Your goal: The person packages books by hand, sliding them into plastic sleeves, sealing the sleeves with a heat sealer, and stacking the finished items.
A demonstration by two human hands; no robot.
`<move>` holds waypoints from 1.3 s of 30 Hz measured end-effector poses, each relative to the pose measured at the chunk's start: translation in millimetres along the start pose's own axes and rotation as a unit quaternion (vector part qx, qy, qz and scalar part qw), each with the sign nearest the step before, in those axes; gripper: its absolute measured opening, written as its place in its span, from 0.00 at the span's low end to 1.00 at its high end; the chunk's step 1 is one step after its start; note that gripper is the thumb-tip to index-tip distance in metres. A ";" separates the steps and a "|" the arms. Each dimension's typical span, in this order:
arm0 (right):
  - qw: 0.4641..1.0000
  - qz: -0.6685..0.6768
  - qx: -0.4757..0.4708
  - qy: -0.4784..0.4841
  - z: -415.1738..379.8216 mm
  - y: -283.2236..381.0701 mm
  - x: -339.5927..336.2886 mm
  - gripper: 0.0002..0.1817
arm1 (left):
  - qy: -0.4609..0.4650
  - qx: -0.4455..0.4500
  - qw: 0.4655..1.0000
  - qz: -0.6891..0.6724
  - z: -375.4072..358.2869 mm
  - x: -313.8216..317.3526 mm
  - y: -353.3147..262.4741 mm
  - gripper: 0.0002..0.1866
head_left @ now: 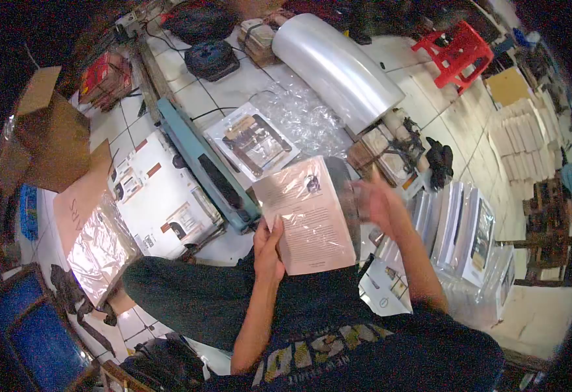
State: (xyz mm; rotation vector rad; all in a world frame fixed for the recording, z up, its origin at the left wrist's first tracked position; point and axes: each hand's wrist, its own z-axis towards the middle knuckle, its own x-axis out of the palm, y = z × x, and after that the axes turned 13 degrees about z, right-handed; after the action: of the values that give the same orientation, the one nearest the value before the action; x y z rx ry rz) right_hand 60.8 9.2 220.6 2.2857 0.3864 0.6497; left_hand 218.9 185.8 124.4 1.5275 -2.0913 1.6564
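My left hand [271, 251] grips the lower left edge of a book [309, 228], thumb on top. Its pale pink cover carries printed text and a small dark picture near the top right corner, and glossy clear film covers it. Just right of the book is my right hand [385, 208], its fingers smeared by motion; I cannot tell whether it holds the film. Beyond the book lies another book [253, 140] with a photo cover, next to crumpled clear plastic [305, 108]. A long blue-green bar sealer [204, 166] stands to the left.
A big roll of clear film [338, 68] lies at the back. Wrapped books [462, 228] stand in a row at right, near a tied bundle [381, 153]. Printed covers [165, 196] and a cardboard box [57, 137] are at left. A red stool [454, 55] stands far right.
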 end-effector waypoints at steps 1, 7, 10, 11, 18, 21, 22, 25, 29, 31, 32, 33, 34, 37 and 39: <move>0.997 0.024 0.012 0.079 -2.2 -19.5 -17.2 0.38 | -0.007 0.013 0.999 0.043 -3.7 -0.2 -7.9 0.20; 0.977 -0.207 -0.018 0.045 5.4 -53.8 11.8 0.18 | -0.086 0.036 0.985 0.148 -16.5 -23.1 -24.4 0.20; 0.985 -0.152 -0.030 0.075 38.2 -62.5 46.7 0.14 | -0.164 0.060 0.963 0.206 -12.6 -51.8 -37.6 0.19; 0.985 -0.134 -0.064 0.085 49.1 -63.1 59.4 0.15 | -0.203 0.070 0.943 0.252 -8.1 -61.4 -43.0 0.18; 0.976 -0.136 -0.065 0.157 186.6 -70.4 144.4 0.11 | -0.273 0.085 0.931 0.224 54.6 -129.1 -137.0 0.16; 0.964 -0.195 -0.111 0.140 238.8 -66.5 176.1 0.11 | -0.256 0.117 0.941 0.186 84.5 -148.8 -165.9 0.16; 0.963 -0.199 -0.113 0.143 245.4 -62.5 181.1 0.11 | -0.246 0.120 0.948 0.165 91.2 -153.2 -172.1 0.16; 0.943 -0.240 -0.168 0.159 265.3 -58.6 189.8 0.11 | -0.236 0.130 0.954 0.131 107.6 -169.5 -172.6 0.16; 0.881 -0.404 -0.212 0.122 263.2 -55.0 189.0 0.12 | -0.246 0.118 0.948 0.161 106.9 -174.7 -159.7 0.16; 0.856 -0.434 -0.272 0.065 250.1 -50.2 192.8 0.10 | -0.274 0.130 0.933 0.195 112.1 -174.5 -156.4 0.15; 0.820 -0.472 -0.319 0.061 246.4 -47.5 194.2 0.08 | -0.273 0.131 0.933 0.194 114.0 -174.7 -156.1 0.15; 0.819 -0.473 -0.319 0.061 236.2 -43.0 196.7 0.08 | -0.270 0.135 0.934 0.193 114.2 -175.3 -155.4 0.15; 0.857 -0.413 -0.300 0.066 218.6 -34.4 203.3 0.12 | -0.269 0.139 0.933 0.192 114.4 -176.1 -155.5 0.15; 0.912 -0.308 -0.263 0.067 160.4 -20.5 225.2 0.24 | -0.311 0.133 0.919 0.203 110.7 -171.0 -157.6 0.14; 0.842 -0.387 -0.369 0.069 119.5 -24.7 235.5 0.28 | -0.304 0.110 0.923 0.208 104.9 -166.5 -165.0 0.14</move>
State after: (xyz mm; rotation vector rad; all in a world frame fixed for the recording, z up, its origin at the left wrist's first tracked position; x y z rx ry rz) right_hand 320.0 64.6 209.3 1.1921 0.8878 0.4206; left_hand 471.6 223.9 99.2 1.9812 -2.7872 1.7482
